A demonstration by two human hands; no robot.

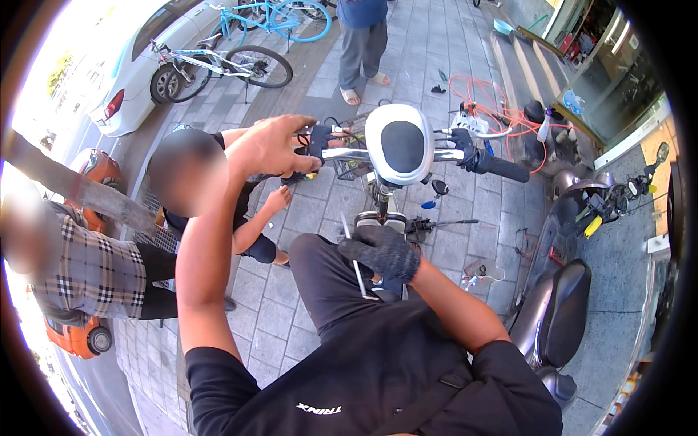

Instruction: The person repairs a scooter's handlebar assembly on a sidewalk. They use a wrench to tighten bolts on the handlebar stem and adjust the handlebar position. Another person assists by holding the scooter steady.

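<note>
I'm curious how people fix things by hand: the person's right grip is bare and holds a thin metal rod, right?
Not quite: the head view shows the person's right grip in a dark grey glove, holding a thin metal rod.

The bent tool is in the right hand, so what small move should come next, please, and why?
Probably bring the bent tool toward the handlebar: the right hand holds it apart from the handlebar, while the left hand is at the handlebar's left end.
</note>
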